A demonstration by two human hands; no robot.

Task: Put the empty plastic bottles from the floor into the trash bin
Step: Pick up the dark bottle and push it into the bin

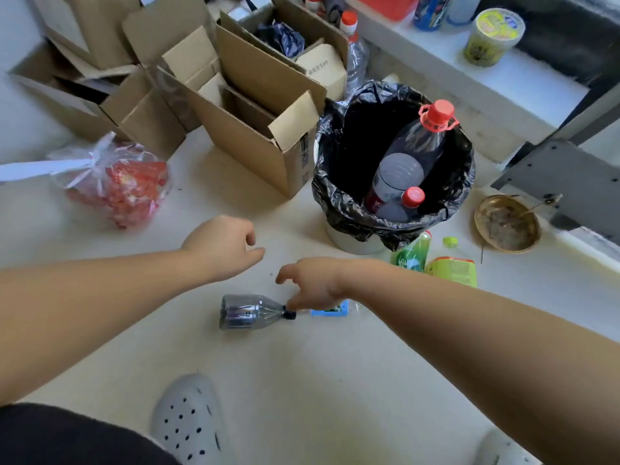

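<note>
- A dark plastic bottle (250,312) lies on its side on the floor (302,380); the right hand (313,286) reaches down at its capped neck, fingers not clearly closed, beside a blue-labelled bottle (327,311).
- Left hand (224,245) hovers loosely curled, holding nothing.
- Likely step: picking up; next comes a firm pinch and a lift to the bin.
- The black-lined trash bin (335,209) already holds several bottles; two green bottles (436,260) wait beside it.
</note>
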